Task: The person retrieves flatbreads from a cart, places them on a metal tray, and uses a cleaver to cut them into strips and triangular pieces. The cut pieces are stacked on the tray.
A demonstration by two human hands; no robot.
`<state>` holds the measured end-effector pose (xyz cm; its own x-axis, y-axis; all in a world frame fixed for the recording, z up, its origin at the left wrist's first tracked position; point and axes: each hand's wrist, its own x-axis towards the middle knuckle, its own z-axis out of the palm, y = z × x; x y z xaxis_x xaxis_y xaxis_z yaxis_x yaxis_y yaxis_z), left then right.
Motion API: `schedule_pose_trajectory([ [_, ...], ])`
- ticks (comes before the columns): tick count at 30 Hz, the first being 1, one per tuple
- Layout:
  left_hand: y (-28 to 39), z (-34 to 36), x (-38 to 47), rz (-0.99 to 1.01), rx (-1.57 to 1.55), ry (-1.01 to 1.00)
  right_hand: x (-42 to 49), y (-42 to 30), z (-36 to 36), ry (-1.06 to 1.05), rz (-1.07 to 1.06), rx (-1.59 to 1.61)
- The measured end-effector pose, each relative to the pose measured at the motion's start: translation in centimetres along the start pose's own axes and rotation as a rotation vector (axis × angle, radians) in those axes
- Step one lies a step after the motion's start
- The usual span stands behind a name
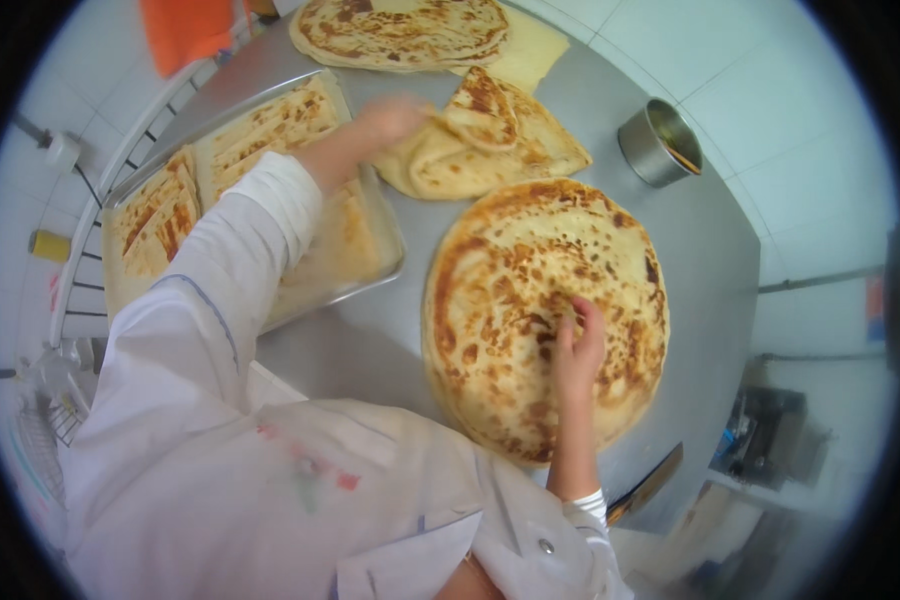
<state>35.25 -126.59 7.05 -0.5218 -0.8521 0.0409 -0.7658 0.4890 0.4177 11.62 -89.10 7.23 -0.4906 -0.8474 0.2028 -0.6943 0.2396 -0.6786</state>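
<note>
My left hand (394,120), blurred, is at the left edge of a folded flatbread (450,161); whether its fingers grip the bread is unclear. Below, a stack of large round browned flatbreads (495,300) lies on the metal table (375,330). My right hand (581,345) rests over the middle of this stack, fingers slightly curled and apart, holding nothing visible. Under my left forearm, a metal tray (345,292) holds folded or cut flatbread pieces (157,217) on pale lining.
Another flatbread stack (401,34) sits at the far edge beside a pale yellow sheet (540,49). A metal pot (649,150) with a utensil stands at the back right. A knife (649,484) lies near the front right edge. A white rack (90,232) borders the left.
</note>
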Motion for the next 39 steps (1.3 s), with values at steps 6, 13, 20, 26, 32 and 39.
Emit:
schedule_pose_trajectory([
  [6, 4.9, -4.0, 0.1, 0.160, -0.402, 0.379, 7.6, -1.9, 3.4, -0.197, 0.095, 0.345],
  [13, 13.6, -1.7, -12.7, 0.683, -0.179, 0.144, 15.6, -4.7, 5.6, -0.343, 0.511, 0.959],
  [20, 12.0, 2.7, -12.6, 0.561, -0.260, 0.352, 19.5, -5.3, 5.7, -0.579, 0.505, 0.300],
  [26, 10.3, -7.3, -1.2, 0.359, -0.427, 0.445, 31.6, -6.7, 6.8, -0.425, 0.330, 0.904],
  [32, 20.6, -20.6, -4.1, 0.781, -0.445, 0.542, 34.7, -14.5, -6.8, 0.016, -0.057, 0.863],
  [39, 25.2, -13.6, -15.2, 1.056, -0.440, 0.486, 15.3, -11.3, -17.9, 0.247, -0.148, 0.434],
])
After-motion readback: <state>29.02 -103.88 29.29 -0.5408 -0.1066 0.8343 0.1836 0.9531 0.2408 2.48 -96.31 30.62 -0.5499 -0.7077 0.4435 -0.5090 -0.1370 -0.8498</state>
